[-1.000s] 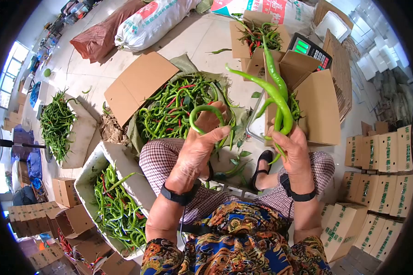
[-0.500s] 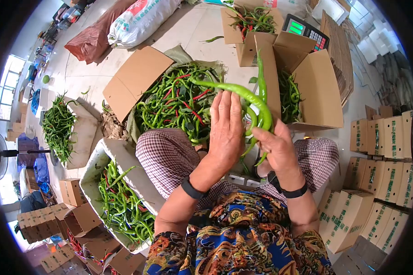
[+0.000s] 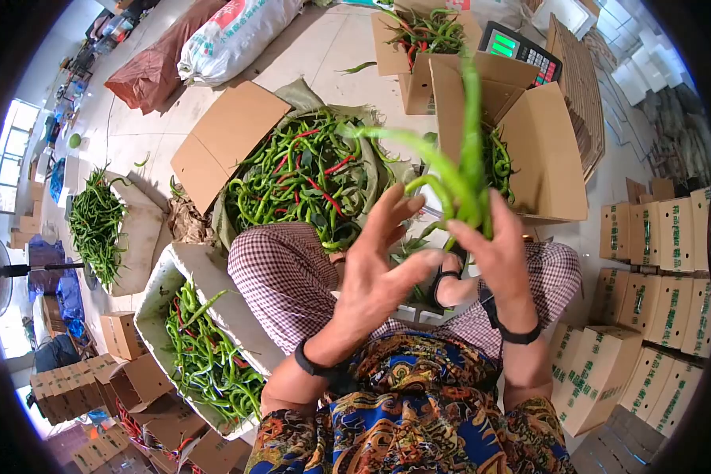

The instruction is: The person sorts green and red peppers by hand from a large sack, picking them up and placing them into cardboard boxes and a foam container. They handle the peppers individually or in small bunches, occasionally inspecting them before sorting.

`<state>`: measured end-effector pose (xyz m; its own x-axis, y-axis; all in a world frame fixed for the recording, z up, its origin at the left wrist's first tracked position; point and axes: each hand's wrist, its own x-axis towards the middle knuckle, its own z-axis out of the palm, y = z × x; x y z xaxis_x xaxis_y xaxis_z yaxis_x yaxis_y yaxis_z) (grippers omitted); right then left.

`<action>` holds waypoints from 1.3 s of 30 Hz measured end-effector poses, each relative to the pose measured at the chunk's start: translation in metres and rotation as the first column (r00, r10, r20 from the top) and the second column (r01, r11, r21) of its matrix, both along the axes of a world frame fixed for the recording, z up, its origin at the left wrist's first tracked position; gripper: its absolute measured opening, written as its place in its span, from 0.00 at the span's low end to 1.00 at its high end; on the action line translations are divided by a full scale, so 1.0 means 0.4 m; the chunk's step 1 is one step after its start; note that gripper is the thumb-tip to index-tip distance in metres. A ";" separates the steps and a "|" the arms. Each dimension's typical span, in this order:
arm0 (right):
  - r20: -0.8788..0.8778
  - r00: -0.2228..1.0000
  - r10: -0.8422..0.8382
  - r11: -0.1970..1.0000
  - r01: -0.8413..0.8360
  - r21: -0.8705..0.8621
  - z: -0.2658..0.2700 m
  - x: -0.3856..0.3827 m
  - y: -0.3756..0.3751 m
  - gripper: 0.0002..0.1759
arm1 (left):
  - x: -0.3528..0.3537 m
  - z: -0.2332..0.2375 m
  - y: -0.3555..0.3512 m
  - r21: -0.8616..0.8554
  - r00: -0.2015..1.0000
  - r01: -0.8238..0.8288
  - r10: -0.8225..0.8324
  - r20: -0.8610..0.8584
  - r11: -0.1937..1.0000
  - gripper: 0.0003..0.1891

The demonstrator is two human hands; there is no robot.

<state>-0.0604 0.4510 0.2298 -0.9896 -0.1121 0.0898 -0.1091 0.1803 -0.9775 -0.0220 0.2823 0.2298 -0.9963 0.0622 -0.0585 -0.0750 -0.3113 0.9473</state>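
Observation:
Several long green peppers (image 3: 464,186), blurred by motion, are gripped in my right hand (image 3: 494,249), in front of my right knee. My left hand (image 3: 379,265) is held just left of them, palm turned inward with its fingers spread, and nothing is in it. Beyond the left hand lies a large heap of green and red peppers (image 3: 292,186) in a sack (image 3: 300,93). An open cardboard box (image 3: 549,150) with green peppers inside stands behind the right hand. To the left of my legs is a white foam box (image 3: 154,300) holding green peppers.
A second box of peppers (image 3: 387,55) stands at the top beside a scale with a lit display (image 3: 521,51). Stacked cartons (image 3: 600,371) are at the right. Full sacks (image 3: 233,39) lie at the top left, and another pepper pile (image 3: 96,225) is at the left.
My left hand has come away from the peppers and its fingers have spread. The peppers in my right hand have shifted slightly and are now blurred.

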 end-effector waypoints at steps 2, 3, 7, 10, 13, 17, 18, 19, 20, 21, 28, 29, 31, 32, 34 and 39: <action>-0.086 0.996 -0.016 0.940 0.045 0.337 0.005 0.023 -0.012 0.17 | -0.044 0.013 0.024 0.182 0.987 0.152 -0.158 0.019 0.972 0.42; -0.196 0.981 -0.006 0.906 0.088 0.414 -0.001 0.029 -0.019 0.19 | -0.051 0.040 0.048 0.313 0.989 0.031 -0.074 0.126 0.949 0.40; -0.352 0.934 0.058 0.866 0.128 0.484 0.017 0.036 -0.005 0.18 | -0.105 -0.007 0.091 0.484 0.980 -0.025 -0.074 0.184 0.875 0.35; -0.279 0.955 0.096 0.944 0.002 0.330 0.044 0.029 0.064 0.15 | -0.124 -0.038 0.086 0.727 0.950 -0.007 -0.223 0.219 0.686 0.31; 0.311 0.945 -0.098 0.987 0.133 -0.093 0.142 0.048 0.121 0.09 | -0.129 -0.058 0.086 0.732 0.926 0.163 -0.359 0.118 0.662 0.32; 0.260 0.961 -0.092 0.926 0.179 -0.332 0.153 0.011 0.207 0.15 | -0.139 -0.050 0.112 0.680 0.900 0.215 -0.413 0.140 0.701 0.35; 0.231 0.965 -0.122 0.896 0.208 -0.393 0.149 0.000 0.239 0.17 | -0.148 -0.048 0.114 0.692 0.888 0.211 -0.431 0.160 0.691 0.34; 0.205 0.967 -0.152 0.860 0.232 -0.454 0.145 -0.011 0.273 0.19 | -0.158 -0.063 0.116 0.709 0.893 0.205 -0.425 0.146 0.675 0.29; 0.209 0.960 -0.185 0.860 0.261 -0.439 0.159 -0.021 0.298 0.22 | -0.168 -0.070 0.115 0.717 0.897 0.189 -0.415 0.152 0.671 0.27; 0.215 0.960 -0.179 0.874 0.255 -0.412 0.152 -0.039 0.338 0.22 | -0.177 -0.073 0.111 0.723 0.901 0.173 -0.404 0.158 0.669 0.26; 0.304 0.932 -0.195 0.788 0.334 -0.518 0.087 -0.133 0.487 0.23 | -0.286 -0.038 0.130 0.676 0.850 0.278 -0.502 0.157 0.682 0.26; 0.314 0.933 -0.179 0.784 0.328 -0.527 0.078 -0.144 0.495 0.22 | -0.303 -0.028 0.140 0.684 0.834 0.302 -0.532 0.149 0.664 0.27; 0.328 0.931 -0.162 0.781 0.324 -0.534 0.062 -0.154 0.499 0.22 | -0.332 -0.018 0.170 0.660 0.816 0.353 -0.563 0.129 0.664 0.28; 0.343 0.928 -0.149 0.781 0.323 -0.534 0.056 -0.156 0.501 0.22 | -0.337 -0.007 0.189 0.603 0.824 0.365 -0.548 0.146 0.710 0.33; 0.328 0.937 -0.118 0.780 0.292 -0.553 0.039 -0.166 0.509 0.22 | -0.351 -0.016 0.214 0.614 0.800 0.401 -0.586 0.125 0.679 0.34; 0.349 0.934 0.070 0.752 0.180 -0.634 -0.010 -0.229 0.543 0.24 | -0.375 -0.057 0.246 0.672 0.741 0.431 -0.661 0.117 0.602 0.36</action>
